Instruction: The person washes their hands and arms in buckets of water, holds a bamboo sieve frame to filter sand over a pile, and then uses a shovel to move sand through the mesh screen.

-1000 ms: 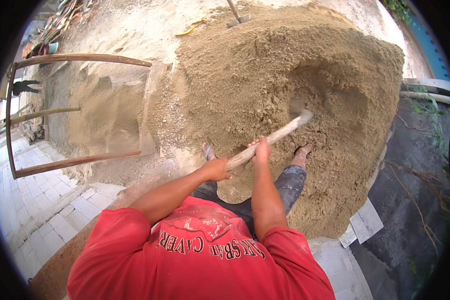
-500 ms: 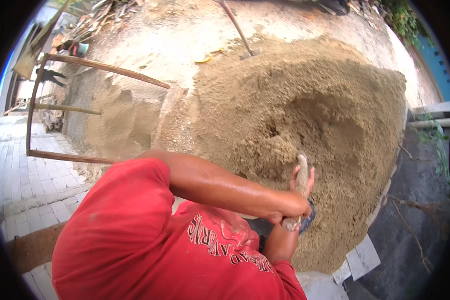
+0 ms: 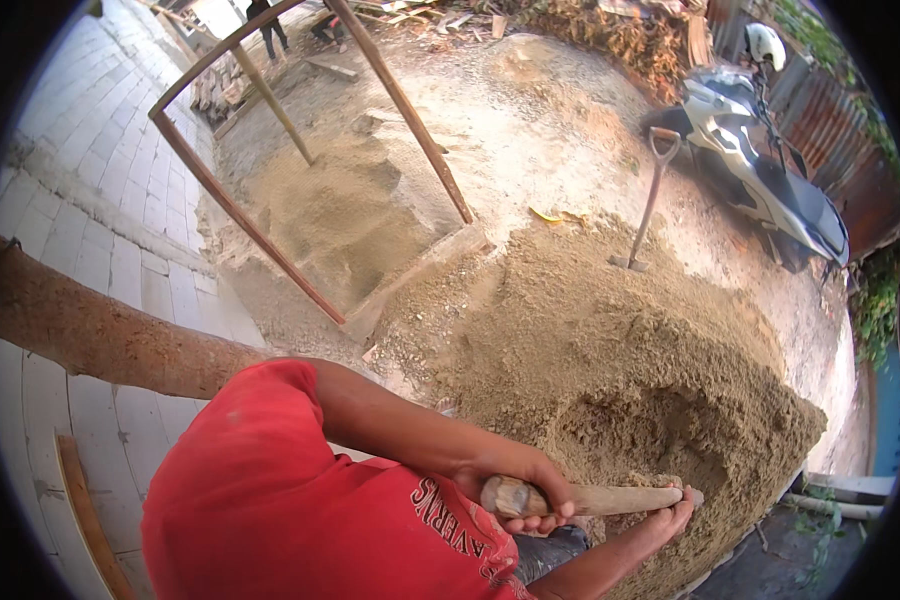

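Left hand (image 3: 536, 475) grips the pale, round wooden handle (image 3: 625, 499) near its blunt left end; right hand (image 3: 672, 514) holds it farther right; brown, crumbly sand heap (image 3: 590, 330) beyond.

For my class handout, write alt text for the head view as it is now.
A person in a red shirt holds a wooden handle over a sand heap, left hand near its butt end, right hand farther along. Beyond, a shovel stands in the sand, with a wooden frame to the left and a parked motorbike to the right.

The dirt ground (image 3: 510, 140) bears a sand pile (image 3: 570, 320) and a motorbike (image 3: 765, 170).
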A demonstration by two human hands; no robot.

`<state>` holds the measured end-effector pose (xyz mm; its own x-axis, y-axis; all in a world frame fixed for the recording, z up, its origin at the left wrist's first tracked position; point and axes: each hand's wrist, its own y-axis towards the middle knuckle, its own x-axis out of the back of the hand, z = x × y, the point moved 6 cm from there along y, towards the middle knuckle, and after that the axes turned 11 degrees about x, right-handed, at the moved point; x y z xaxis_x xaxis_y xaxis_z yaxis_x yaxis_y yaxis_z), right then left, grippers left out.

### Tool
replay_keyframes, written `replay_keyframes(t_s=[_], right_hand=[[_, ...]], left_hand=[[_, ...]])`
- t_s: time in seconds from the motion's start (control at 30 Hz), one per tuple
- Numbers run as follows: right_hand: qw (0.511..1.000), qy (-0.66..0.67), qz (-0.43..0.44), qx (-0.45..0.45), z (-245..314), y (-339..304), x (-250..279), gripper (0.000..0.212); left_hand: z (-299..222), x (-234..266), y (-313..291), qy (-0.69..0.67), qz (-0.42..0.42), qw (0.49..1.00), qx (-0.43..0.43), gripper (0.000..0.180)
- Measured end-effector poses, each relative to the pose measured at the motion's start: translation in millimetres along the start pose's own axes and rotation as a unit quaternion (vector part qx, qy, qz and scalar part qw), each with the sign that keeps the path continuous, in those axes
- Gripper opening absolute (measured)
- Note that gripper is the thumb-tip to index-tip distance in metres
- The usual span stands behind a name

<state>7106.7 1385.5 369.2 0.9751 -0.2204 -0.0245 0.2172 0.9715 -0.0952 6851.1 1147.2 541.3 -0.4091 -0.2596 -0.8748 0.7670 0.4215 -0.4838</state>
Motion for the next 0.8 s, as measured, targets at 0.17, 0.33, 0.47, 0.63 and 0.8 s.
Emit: replay_keyframes(t_s=[0.17, 0.33, 0.47, 0.63, 0.8], right_hand=[[0.991, 0.058, 0.003, -0.124, 26, -71, -194, 0.036], [0.941, 0.075, 0.261, -0.203, 131, -330, -458, 0.041], [0.696, 0.478, 0.368, -0.389, 155, -410, -557, 0.032], [0.744, 0.439, 0.377, -0.334, 83, -448, -565, 0.028], [0.876, 0.237, 0.273, -0.319, -19, -381, -492, 0.028]], left_hand=[[77, 139, -165, 0.006, 0.13, 0.973, -0.19, 0.065], [187, 178, -373, 0.17, -0.171, 0.862, -0.446, 0.087], [237, 74, -463, 0.451, -0.58, 0.585, -0.345, 0.077], [254, 82, -488, 0.455, -0.781, 0.38, -0.196, 0.057], [224, 187, -416, 0.424, -0.79, 0.42, -0.14, 0.038]])
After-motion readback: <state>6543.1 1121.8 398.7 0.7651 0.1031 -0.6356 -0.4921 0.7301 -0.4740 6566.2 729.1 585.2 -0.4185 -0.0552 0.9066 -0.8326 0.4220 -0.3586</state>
